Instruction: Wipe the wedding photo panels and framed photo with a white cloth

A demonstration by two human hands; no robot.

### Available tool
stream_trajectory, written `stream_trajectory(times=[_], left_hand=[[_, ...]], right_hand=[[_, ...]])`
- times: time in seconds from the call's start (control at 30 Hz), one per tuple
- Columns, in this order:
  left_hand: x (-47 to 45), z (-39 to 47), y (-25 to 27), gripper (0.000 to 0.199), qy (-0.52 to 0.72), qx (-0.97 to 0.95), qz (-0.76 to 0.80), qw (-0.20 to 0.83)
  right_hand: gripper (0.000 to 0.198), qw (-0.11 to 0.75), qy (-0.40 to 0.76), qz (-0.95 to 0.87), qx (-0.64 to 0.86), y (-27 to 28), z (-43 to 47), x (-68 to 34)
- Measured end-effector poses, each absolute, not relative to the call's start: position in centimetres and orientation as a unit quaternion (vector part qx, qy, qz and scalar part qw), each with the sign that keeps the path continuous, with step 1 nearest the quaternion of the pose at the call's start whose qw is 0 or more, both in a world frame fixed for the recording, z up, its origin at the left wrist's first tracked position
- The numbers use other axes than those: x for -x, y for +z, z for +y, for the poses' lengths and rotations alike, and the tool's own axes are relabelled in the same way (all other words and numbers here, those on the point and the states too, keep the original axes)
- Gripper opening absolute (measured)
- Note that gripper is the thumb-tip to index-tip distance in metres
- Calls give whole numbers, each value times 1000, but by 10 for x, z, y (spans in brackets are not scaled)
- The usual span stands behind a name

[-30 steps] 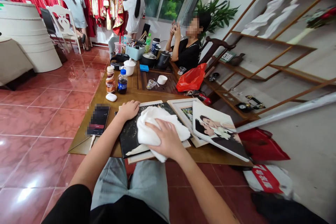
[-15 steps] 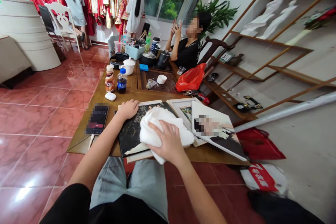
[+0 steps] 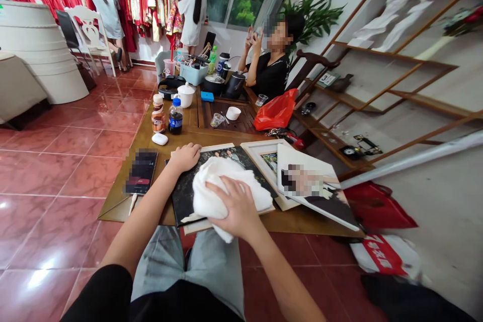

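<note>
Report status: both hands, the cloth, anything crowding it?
Right hand holding bunched white cloth against dark picture. Left hand resting at picture's far left corner. Photo panel close on right, overlapping pale frame.

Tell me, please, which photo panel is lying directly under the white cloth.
It is the black-background photo panel, partly covered by the white cloth beneath the right hand; the pale-background portrait panel to its right has no cloth on it.
</note>
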State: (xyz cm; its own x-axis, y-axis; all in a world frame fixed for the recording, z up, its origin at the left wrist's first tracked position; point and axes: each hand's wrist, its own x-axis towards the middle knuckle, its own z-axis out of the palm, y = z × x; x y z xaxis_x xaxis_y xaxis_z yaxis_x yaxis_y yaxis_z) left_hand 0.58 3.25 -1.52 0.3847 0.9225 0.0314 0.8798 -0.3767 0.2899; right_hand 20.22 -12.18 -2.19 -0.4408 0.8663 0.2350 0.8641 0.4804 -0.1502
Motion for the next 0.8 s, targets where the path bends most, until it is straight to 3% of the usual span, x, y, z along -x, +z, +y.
stream_trajectory(times=[0.23, 0.8], left_hand=[[-6, 34, -19, 43, 100, -825, 545, 113], [-6, 33, -18, 42, 97, -822, 549, 115]], right_hand=[[63, 145, -74, -792, 588, -27, -93, -261], [65, 146, -53, -778, 609, -20, -21, -243]])
